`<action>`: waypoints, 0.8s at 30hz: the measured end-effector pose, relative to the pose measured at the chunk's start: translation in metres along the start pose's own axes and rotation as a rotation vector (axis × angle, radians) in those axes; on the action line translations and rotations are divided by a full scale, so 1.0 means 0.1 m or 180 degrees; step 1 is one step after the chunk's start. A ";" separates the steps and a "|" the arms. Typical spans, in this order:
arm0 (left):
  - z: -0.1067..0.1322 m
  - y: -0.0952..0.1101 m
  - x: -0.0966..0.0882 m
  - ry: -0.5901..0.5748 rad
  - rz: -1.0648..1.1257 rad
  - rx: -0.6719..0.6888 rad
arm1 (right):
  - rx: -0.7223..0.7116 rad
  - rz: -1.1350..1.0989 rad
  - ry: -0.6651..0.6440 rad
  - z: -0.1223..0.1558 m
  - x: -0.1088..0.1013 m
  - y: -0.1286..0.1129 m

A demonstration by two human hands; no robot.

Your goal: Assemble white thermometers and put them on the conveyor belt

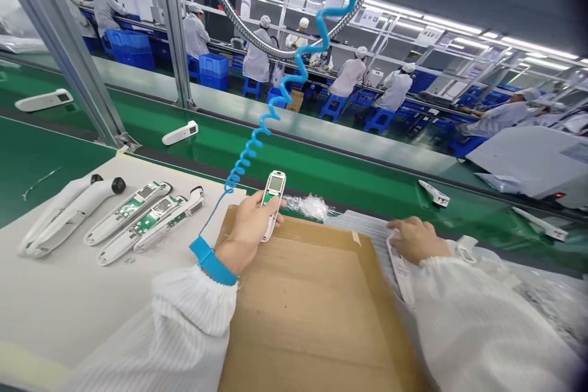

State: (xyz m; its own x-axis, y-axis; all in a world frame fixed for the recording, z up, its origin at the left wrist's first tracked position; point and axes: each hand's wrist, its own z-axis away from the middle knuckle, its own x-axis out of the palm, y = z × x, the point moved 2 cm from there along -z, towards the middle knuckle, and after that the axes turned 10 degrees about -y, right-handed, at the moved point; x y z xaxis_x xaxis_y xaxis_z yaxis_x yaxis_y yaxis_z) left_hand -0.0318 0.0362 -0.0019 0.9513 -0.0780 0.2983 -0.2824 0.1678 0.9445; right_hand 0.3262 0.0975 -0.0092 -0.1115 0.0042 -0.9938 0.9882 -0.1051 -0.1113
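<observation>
Your left hand (245,233) grips one white, green-boarded handset (274,196); your right hand (417,240) lies curled on white plastic sheeting (362,226), grip unclear; three more such handsets (127,211) lie on the pale grey mat (68,306).

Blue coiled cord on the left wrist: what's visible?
The blue coiled cord is a glossy, plastic-looking spiral lead. A thin straight end runs to a blue wrist band on the left hand. From there it rises in loose, stretched coils and leaves the top of the view, its far end out of sight.
</observation>
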 end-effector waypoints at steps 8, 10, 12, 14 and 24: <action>0.00 -0.01 0.07 -0.0218 -0.0280 0.0035 | 0.0159 -0.0952 -0.0826 0.24 -0.54 0.26; 0.00 -0.02 0.11 -0.0182 -0.0694 0.0248 | 0.0143 -0.1643 -0.0831 0.36 -0.67 0.03; 0.01 -0.04 0.15 -0.0205 -0.1081 0.0530 | -0.0035 -0.2531 -0.0950 0.48 -0.67 -0.33; 0.05 -0.06 0.20 -0.0294 -0.1248 0.0793 | -0.0219 -0.3414 -0.1176 0.58 -0.54 -0.76; 0.06 -0.20 0.24 -0.0695 -0.1511 0.0891 | -0.0995 -0.5661 -0.1666 0.86 0.22 -1.66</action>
State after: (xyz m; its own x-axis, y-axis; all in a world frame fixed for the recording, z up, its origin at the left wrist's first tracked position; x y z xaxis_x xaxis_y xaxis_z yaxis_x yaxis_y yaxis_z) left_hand -0.0038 0.0250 -0.0125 0.9424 -0.2865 -0.1723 0.1177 -0.1981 0.9731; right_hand 0.1509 0.0298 -0.0116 -0.8502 -0.3807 0.3637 -0.3274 -0.1587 -0.9315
